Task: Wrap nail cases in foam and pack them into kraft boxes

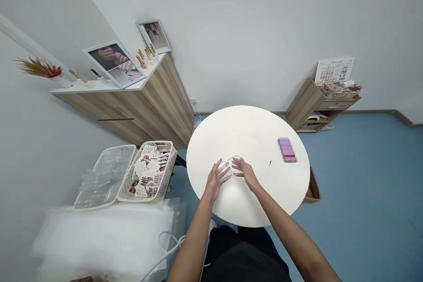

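Note:
Over the near part of the round white table, both hands hold a small clear plastic box. It seems to be opened out into two see-through halves, side by side. My left hand grips the left half, with fingers showing through the plastic. The right half is between the fingers and thumb of my right hand. Whether anything lies inside the box I cannot make out. To the right of my hands, a small dark reddish thing lies on the tabletop.
A blurred purple object lies on the table's right side. Left of the table stand a white basket of packaged nail sets and a basket of clear plastic boxes. Wooden cabinets are behind; a cardboard box is on the floor.

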`<action>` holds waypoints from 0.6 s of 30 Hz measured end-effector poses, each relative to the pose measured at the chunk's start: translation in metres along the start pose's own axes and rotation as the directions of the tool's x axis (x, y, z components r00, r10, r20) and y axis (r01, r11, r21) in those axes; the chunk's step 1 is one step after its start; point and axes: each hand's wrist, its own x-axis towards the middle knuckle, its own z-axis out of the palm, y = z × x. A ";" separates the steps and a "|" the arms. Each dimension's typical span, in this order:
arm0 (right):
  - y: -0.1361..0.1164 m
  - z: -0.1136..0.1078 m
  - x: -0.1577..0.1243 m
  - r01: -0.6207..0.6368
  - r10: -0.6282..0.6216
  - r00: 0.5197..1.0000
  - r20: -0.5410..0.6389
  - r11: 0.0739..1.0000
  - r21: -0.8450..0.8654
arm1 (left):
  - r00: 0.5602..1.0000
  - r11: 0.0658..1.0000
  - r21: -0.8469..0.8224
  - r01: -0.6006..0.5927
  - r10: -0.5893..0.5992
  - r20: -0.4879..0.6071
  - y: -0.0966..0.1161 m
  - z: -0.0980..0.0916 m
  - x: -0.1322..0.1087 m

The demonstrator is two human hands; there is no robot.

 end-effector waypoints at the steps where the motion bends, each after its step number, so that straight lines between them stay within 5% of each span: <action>1: 0.000 -0.005 0.005 -0.016 0.016 1.000 -0.016 1.000 -0.014 | 0.999 0.998 -0.043 0.042 -0.041 0.030 0.001 -0.007 0.005; 4: 0.009 -0.019 0.018 -0.046 0.041 0.996 -0.074 0.997 -0.062 | 0.992 0.987 -0.107 0.118 -0.112 0.061 -0.003 -0.027 0.022; 10: 0.045 -0.030 0.036 -0.151 0.136 0.977 -0.162 0.985 -0.086 | 0.949 0.975 0.161 0.155 -0.102 -0.297 -0.032 -0.055 0.047; 18: 0.084 -0.030 0.052 -0.198 0.154 0.960 -0.233 0.964 -0.180 | 0.917 0.943 0.288 0.169 -0.043 -0.397 -0.058 -0.074 0.050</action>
